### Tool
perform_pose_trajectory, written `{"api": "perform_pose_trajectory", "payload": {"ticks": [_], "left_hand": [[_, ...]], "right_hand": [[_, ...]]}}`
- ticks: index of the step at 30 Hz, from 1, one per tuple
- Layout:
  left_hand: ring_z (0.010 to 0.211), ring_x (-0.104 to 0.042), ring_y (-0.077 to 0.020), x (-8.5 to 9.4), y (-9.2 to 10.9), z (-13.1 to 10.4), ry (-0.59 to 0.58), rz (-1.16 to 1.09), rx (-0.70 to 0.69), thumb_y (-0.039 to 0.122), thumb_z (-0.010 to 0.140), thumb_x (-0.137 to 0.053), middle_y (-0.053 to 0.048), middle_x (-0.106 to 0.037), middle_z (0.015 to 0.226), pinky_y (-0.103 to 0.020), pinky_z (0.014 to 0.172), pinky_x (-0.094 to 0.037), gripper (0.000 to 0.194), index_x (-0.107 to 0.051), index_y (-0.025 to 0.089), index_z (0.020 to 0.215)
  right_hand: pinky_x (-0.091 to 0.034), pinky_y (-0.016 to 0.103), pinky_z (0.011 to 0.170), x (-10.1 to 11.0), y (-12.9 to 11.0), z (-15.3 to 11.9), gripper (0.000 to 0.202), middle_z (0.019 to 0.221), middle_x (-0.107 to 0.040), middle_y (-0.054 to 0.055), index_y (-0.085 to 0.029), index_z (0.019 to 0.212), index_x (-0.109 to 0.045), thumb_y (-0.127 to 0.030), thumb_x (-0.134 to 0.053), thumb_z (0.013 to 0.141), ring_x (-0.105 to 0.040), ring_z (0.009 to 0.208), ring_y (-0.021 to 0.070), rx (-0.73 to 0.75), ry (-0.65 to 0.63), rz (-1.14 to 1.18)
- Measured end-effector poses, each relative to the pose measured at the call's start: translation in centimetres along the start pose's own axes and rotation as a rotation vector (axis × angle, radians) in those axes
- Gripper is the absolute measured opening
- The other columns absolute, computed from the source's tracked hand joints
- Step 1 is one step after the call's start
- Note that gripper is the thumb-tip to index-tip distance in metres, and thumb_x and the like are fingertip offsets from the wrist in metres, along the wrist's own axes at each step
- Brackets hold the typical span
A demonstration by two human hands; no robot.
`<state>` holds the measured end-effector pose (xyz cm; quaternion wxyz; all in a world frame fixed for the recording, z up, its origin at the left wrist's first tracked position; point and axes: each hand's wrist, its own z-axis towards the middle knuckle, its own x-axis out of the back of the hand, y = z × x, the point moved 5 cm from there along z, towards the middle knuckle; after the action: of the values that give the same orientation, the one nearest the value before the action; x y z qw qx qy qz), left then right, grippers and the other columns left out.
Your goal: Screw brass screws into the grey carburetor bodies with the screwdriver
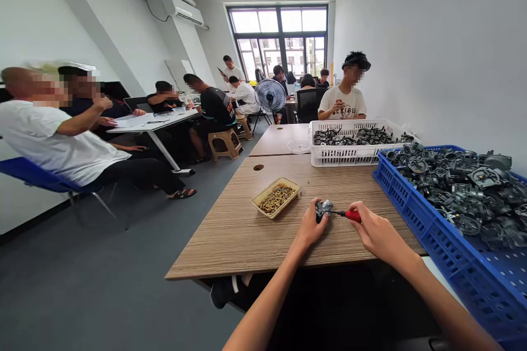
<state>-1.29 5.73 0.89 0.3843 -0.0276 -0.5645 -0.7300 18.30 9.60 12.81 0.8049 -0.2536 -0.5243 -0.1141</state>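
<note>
Over the wooden table [222,230], my left hand [312,225] is closed round a small grey and black metal part [325,207]. My right hand [370,228] grips the red handle of a screwdriver [353,215], its dark shaft pointing left and its tip at the metal part. Whether the tip sits in a screw is too small to tell. Left of my left hand stands a cream tray [256,205] with many brass-coloured screws in it. A few tiny pieces lie on the wood just right of this tray.
A blue crate [432,225] heaped with metal parts stands on the right. Behind the table's far edge is a white crate [341,156] of similar parts, with a person [343,100] behind it. A fan [270,95] and several seated people are farther back and left.
</note>
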Motion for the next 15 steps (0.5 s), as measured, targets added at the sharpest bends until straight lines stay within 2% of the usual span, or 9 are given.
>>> {"api": "perform_pose_trajectory", "payload": {"ticks": [4,6,9,11,13,15], "left_hand": [[0.114,-0.065,-0.0242,0.1,0.0,-0.1,-0.003,-0.003,0.001,0.030,0.093,-0.054,-0.011,-0.066,0.128,-0.042,0.103,-0.048,0.044,-0.041,0.023,0.134],[0.116,-0.065,-0.0245,0.1,-0.1,-0.1,-0.002,0.004,0.001,0.031,0.093,-0.054,-0.011,-0.066,0.128,-0.042,0.104,-0.048,0.044,-0.041,0.023,0.134],[0.115,-0.066,-0.0248,0.1,-0.5,0.0,-0.008,0.027,0.008,0.033,0.093,-0.053,-0.012,-0.066,0.128,-0.042,0.103,-0.048,0.044,-0.041,0.022,0.134],[0.117,-0.065,-0.0250,0.1,-0.7,0.0,-0.010,0.034,0.005,0.034,0.093,-0.053,-0.012,-0.066,0.129,-0.042,0.104,-0.048,0.045,-0.041,0.022,0.135],[0.119,-0.065,-0.0252,0.1,-0.9,0.1,-0.008,0.038,0.000,0.036,0.093,-0.054,-0.012,-0.066,0.131,-0.042,0.105,-0.048,0.046,-0.042,0.022,0.135],[0.119,-0.065,-0.0252,0.2,-1.1,0.1,-0.006,0.046,0.006,0.037,0.093,-0.054,-0.012,-0.066,0.130,-0.041,0.104,-0.049,0.046,-0.043,0.022,0.134]], "right_hand": [[-0.035,0.029,0.057,0.1,0.5,-0.1,0.024,0.079,-0.075,0.008,-0.021,0.104,-0.051,-0.042,-0.040,0.106,-0.074,0.072,0.0248,-0.189,0.004,-0.167],[-0.035,0.028,0.058,0.1,0.4,-0.1,0.023,0.084,-0.076,0.008,-0.021,0.109,-0.050,-0.041,-0.041,0.107,-0.074,0.074,0.0239,-0.184,-0.009,-0.138],[-0.039,0.027,0.064,0.1,-0.4,0.0,0.013,0.104,-0.077,0.006,-0.023,0.116,-0.048,-0.029,-0.043,0.106,-0.075,0.086,0.0212,-0.057,-0.043,-0.010],[-0.038,0.028,0.063,0.1,-0.4,0.0,0.012,0.100,-0.077,0.006,-0.022,0.112,-0.049,-0.031,-0.042,0.107,-0.075,0.086,0.0220,-0.085,-0.056,-0.032],[-0.035,0.028,0.060,0.2,-0.1,0.0,0.024,0.088,-0.076,0.008,-0.020,0.107,-0.050,-0.042,-0.040,0.108,-0.075,0.080,0.0238,-0.189,-0.061,-0.113],[-0.034,0.029,0.059,0.3,-0.1,0.0,0.030,0.085,-0.076,0.008,-0.019,0.109,-0.051,-0.047,-0.039,0.108,-0.074,0.079,0.0244,-0.233,-0.070,-0.131]]}}
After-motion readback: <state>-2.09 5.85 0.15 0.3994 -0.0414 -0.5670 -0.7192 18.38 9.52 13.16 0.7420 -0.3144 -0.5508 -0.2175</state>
